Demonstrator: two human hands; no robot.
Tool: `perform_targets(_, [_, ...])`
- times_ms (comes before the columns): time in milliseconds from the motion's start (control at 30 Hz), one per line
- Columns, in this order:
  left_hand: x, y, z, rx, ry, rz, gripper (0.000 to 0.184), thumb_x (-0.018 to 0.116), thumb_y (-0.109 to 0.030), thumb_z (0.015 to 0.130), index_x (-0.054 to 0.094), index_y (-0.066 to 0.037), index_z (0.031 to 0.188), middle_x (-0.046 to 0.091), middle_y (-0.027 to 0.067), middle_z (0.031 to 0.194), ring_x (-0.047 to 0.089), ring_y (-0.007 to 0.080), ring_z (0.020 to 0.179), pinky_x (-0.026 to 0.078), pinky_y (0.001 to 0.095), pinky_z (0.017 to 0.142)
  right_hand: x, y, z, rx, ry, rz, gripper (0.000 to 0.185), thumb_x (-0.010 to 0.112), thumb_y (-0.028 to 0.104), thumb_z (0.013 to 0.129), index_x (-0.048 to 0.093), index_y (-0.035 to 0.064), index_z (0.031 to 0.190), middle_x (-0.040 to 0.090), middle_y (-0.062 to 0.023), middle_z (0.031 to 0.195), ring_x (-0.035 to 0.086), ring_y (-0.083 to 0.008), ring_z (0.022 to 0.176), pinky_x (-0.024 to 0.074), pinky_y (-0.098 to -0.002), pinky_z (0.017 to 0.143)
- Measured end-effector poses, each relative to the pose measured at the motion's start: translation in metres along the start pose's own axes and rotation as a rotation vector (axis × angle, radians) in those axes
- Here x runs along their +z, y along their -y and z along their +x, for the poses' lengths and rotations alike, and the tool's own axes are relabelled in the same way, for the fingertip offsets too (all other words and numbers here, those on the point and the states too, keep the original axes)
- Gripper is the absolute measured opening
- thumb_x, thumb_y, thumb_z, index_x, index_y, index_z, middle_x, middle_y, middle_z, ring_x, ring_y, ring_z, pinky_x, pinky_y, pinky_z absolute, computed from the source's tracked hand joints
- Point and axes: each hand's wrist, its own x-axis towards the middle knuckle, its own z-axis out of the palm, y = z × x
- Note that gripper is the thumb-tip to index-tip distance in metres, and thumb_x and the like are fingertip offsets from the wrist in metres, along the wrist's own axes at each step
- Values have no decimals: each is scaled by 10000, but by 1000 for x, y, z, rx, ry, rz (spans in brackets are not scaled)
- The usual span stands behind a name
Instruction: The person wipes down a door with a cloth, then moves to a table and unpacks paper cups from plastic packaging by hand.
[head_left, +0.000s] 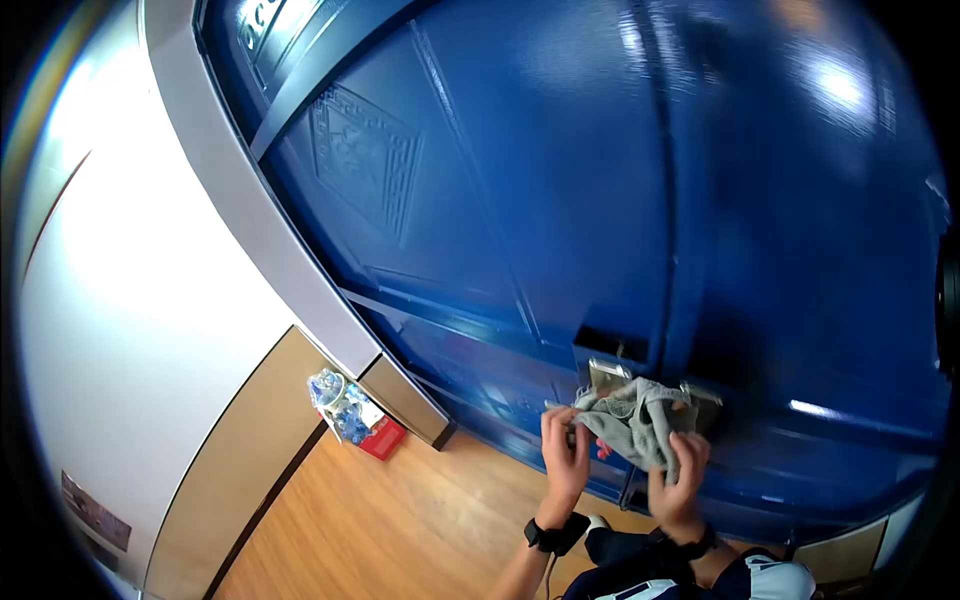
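A soft grey cloth of crumpled, loose fabric (648, 418) is held between two bare hands, in front of a large glossy blue panelled door (560, 180). It covers part of the hardware between a shiny metal plate on the left (608, 375) and another metal plate on the right (704, 401). The fingers of the left hand (566, 452) seem closed on the cloth's left edge; those of the right hand (681, 478) pinch its lower right part.

To handle it well, in my judgement, both hands should hold the edges firmly but without strong pulling, since loose fabric could catch on the metal corners. It would help to open the folds first, so that the cloth lies flat and the fingers feel what is under it.

Some details are difficult to see. The cloth hides the metal behind it, so I cannot tell whether it touches or only hangs before it. A small red thing (603, 449) shows below the cloth, too small to identify. The left thumb's contact is not clear, and the door's upper part is cut off by the dark round border.
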Motion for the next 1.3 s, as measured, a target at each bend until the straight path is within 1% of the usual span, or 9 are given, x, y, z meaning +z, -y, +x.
perform_targets(100, [13, 20, 55, -48, -48, 36, 202, 546, 43, 831, 545, -5, 1026, 501, 148, 1031, 548, 284, 850, 466, 323, 698, 66, 0, 9, 41, 61, 122, 471, 581, 67, 781, 459, -15, 1229, 480, -208, 1158, 421, -402, 1094, 299, -499, 965])
perform_targets(167, [18, 44, 71, 70, 11, 120, 253, 590, 49, 788, 562, -17, 1030, 507, 167, 1003, 531, 335, 881, 454, 362, 738, 96, -5, 20, -28, 237, -75, 449, 580, 103, 804, 475, -3, 1227, 475, -214, 1176, 420, -399, 1101, 292, -497, 960])
perform_targets(200, [17, 57, 73, 83, 8, 147, 256, 600, 45, 780, 566, -18, 1026, 514, 162, 995, 532, 329, 879, 453, 363, 737, 109, -11, 15, -122, 166, -115, 436, 589, 83, 799, 490, 3, 1216, 484, -217, 1167, 428, -389, 1102, 290, -490, 955])
perform_targets(567, [-6, 97, 126, 228, 214, 82, 323, 654, 50, 696, 593, -37, 1001, 547, 142, 939, 535, 311, 830, 443, 369, 696, 152, 16, 34, 71, 274, -34, 407, 602, 81, 815, 542, 53, 1216, 521, -212, 1181, 485, -395, 1085, 304, -507, 972])
perform_targets(667, [-20, 111, 146, 201, 266, 34, 297, 628, 76, 701, 589, -24, 978, 547, 157, 933, 539, 324, 826, 449, 376, 684, 175, 30, 53, 143, 317, -84, 485, 570, 38, 790, 516, 84, 1270, 510, -154, 1227, 472, -343, 1097, 299, -436, 963])
perform_targets(800, [-30, 129, 163, 287, 419, -104, 311, 593, 94, 703, 565, -20, 991, 550, 169, 919, 542, 334, 808, 451, 387, 660, 204, 53, 67, 274, 152, -260, 588, 561, 14, 747, 486, 145, 1315, 435, -109, 1308, 407, -317, 1094, 245, -440, 927])
perform_targets(1033, [-44, 155, 199, 381, 568, -281, 270, 578, 45, 734, 556, -27, 993, 549, 175, 918, 525, 366, 855, 432, 424, 732, 259, 69, 87, 346, -50, -412, 565, 562, -32, 672, 531, 106, 1219, 450, -117, 1296, 419, -312, 1142, 268, -426, 939])
perform_targets(1100, [-53, 159, 202, 508, 586, -278, 241, 539, 96, 767, 534, 9, 992, 528, 182, 934, 521, 354, 858, 432, 394, 747, 261, 79, 85, 359, -54, -413, 551, 548, -60, 670, 537, 102, 1197, 453, -123, 1286, 429, -330, 1136, 296, -421, 946])
perform_targets(1300, [-104, 174, 173, 402, 670, -224, 213, 526, 84, 795, 556, -12, 983, 507, 131, 909, 520, 253, 782, 428, 305, 619, 260, 96, 45, 450, 62, -67, 500, 480, -116, 681, 550, 92, 1131, 525, -109, 1130, 463, -330, 1074, 349, -407, 919])
